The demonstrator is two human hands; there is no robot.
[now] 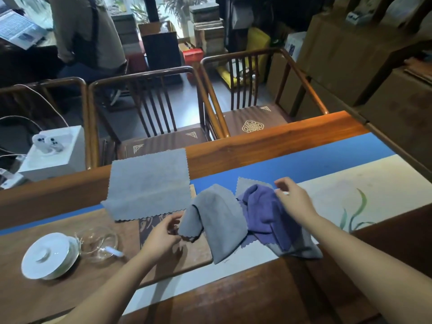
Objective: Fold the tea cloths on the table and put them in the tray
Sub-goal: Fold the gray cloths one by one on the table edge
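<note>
Your left grip pinches the scalloped corner of the crumpled grey cloth at centre frame; your right grip rests half-spread on the bunched purple cloth. Another grey cloth lies flat above. Nothing looks folded yet, and I can't pick out the tray.

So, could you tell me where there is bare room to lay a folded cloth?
Bare mat right of the purple cloth; bare wood between the glass jug and the left hand. Crowded mid-table, around the grey cloth.
</note>
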